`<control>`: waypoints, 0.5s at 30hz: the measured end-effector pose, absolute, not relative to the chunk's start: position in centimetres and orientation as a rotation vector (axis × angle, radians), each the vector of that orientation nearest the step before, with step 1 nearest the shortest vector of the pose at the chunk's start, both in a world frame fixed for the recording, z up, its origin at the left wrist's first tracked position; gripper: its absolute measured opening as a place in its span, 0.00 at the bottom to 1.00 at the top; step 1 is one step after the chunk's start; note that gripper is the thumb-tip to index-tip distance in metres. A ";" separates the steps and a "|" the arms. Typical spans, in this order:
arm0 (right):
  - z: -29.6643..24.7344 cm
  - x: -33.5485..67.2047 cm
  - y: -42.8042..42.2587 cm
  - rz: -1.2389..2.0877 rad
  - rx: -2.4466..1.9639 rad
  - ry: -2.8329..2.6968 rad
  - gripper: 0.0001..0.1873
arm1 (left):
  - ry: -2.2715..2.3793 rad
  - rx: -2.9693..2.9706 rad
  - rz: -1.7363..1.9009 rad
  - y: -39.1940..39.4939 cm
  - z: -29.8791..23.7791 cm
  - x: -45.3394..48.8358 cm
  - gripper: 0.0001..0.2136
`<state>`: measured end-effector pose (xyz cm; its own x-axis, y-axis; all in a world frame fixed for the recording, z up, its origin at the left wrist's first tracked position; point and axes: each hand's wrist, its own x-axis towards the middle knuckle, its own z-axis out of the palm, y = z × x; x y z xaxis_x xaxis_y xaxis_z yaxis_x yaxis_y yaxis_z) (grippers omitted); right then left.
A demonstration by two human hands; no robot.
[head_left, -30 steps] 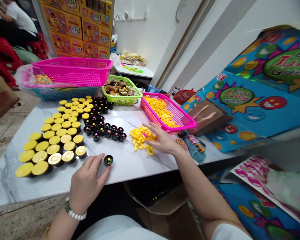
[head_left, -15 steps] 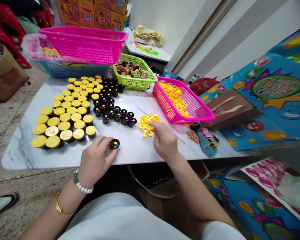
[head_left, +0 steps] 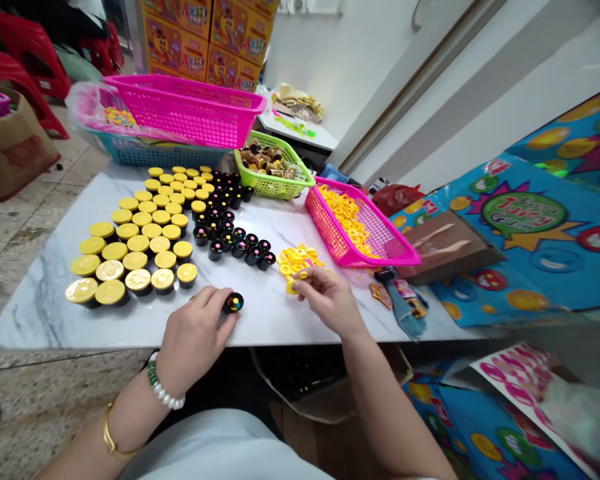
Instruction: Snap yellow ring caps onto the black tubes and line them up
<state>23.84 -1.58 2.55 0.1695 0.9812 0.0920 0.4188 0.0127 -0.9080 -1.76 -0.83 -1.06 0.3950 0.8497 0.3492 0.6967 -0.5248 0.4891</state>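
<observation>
Tabletop (head_left: 270, 327): right fingers (head_left: 322, 277) partly hide yellow rings (head_left: 291, 259).

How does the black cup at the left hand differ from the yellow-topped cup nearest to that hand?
The black cup is open, showing colourful bits inside; the yellow-topped cup is covered. The left hand grips the black cup, while the yellow-topped cup stands untouched. Both are round, with black sides.
</observation>
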 end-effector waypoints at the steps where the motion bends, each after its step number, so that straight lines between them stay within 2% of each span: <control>1: 3.2 24.0 -1.3 0.818 -1.538 -1.327 0.11 | 1.367 2.389 0.848 -0.8 -1.1 -1.7 0.12; 4: 3.9 22.7 -1.3 1.023 -1.478 -1.177 0.12 | 1.375 2.379 0.883 -0.8 -1.4 -1.6 0.11; 8: 2.3 18.6 -1.8 1.383 -1.358 -1.060 0.15 | 1.343 2.364 0.872 -0.9 -1.4 -1.7 0.11; 15: 0.4 15.3 -0.5 1.491 -1.358 -1.029 0.18 | 1.304 2.288 0.838 -0.8 -1.2 -1.9 0.09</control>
